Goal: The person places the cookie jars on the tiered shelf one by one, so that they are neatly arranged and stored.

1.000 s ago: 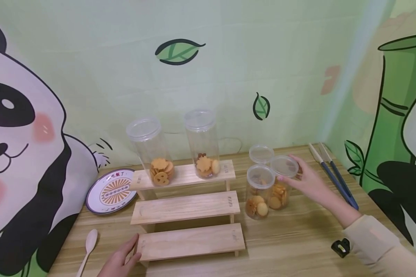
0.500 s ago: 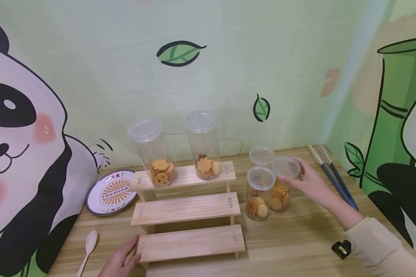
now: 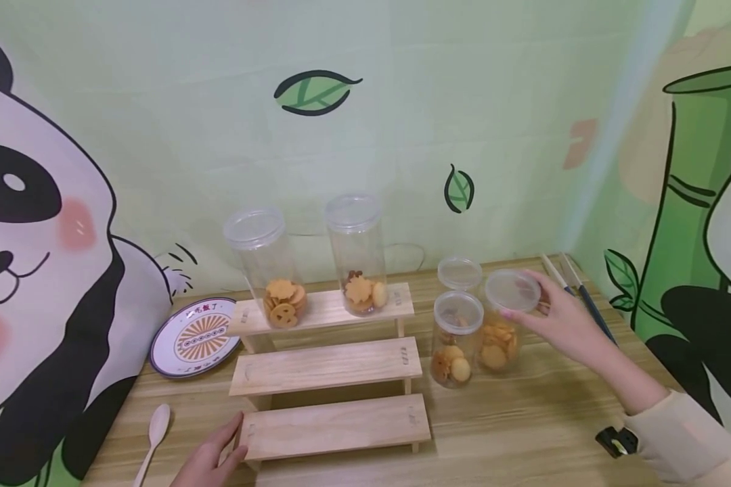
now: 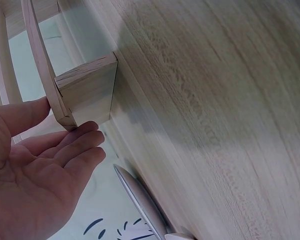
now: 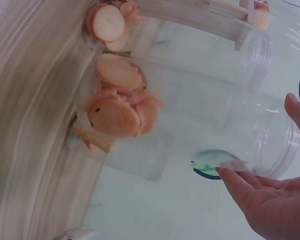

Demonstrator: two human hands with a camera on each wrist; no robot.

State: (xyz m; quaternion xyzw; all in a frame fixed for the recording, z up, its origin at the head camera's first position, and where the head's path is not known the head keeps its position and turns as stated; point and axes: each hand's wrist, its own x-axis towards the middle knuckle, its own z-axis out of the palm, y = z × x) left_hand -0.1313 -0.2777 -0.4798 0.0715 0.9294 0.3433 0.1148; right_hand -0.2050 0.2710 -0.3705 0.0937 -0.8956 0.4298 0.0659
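My right hand point(image 3: 563, 321) grips a clear lidded jar point(image 3: 499, 338) of cookies round its lid, thumb on one side and fingers on the other. In the right wrist view the jar point(image 5: 190, 110) shows cookies gathered at its base; whether the base touches the table I cannot tell. Just left of it stands another cookie jar point(image 3: 455, 345), and behind that a further lid point(image 3: 459, 272), its body mostly hidden. My left hand point(image 3: 212, 454) holds the left end of the lowest shelf point(image 3: 338, 427) of a three-step wooden stand, the board point(image 4: 52, 85) between thumb and fingers.
Two taller cookie jars, one left point(image 3: 274, 270) and one right point(image 3: 358, 257), stand on the top shelf point(image 3: 319, 311). A patterned plate point(image 3: 161, 341) and a pale spoon point(image 3: 158, 426) lie at left. Blue-handled utensils point(image 3: 597, 314) lie at right, and a small black object point(image 3: 615, 441) sits near the sleeve.
My right hand has moved a little to the right with the jar, widening the space between it and the neighbouring jars. The left hand stays on the stand's lowest shelf.
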